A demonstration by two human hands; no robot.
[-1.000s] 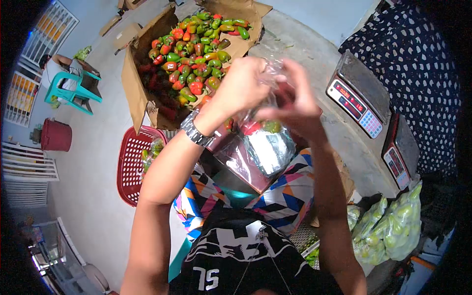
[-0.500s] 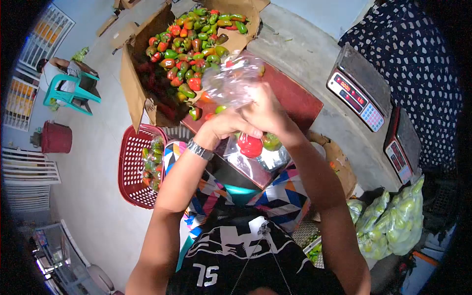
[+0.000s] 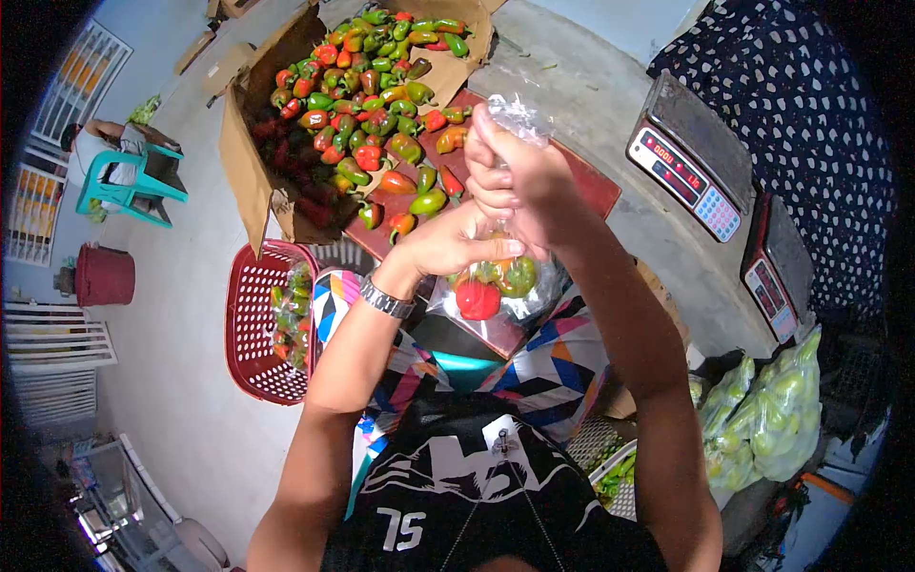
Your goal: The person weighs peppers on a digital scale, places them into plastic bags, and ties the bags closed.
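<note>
A clear plastic bag (image 3: 545,291) hangs low in front of me with a red bell pepper (image 3: 477,300) and a green one (image 3: 518,277) showing through it. My left hand (image 3: 462,246), with a metal watch on its wrist, closes around the bag just above the peppers. Higher up, my right hand (image 3: 515,181) grips the gathered neck, and the crumpled bag top (image 3: 520,118) sticks out beyond its fist. Loose red and green peppers (image 3: 381,124) lie beyond both hands in an opened cardboard box (image 3: 246,172) and on a dark red tabletop (image 3: 586,181).
A red plastic basket (image 3: 250,329) with bagged peppers stands to the left. On the right are two digital scales (image 3: 681,181) and large bags of green produce (image 3: 777,419). A person sits by a teal chair (image 3: 133,181) at the far left.
The bag's top, spread and blurred before, is now bunched in my right fist, which has risen slightly. More of the bagged peppers shows below my left hand.
</note>
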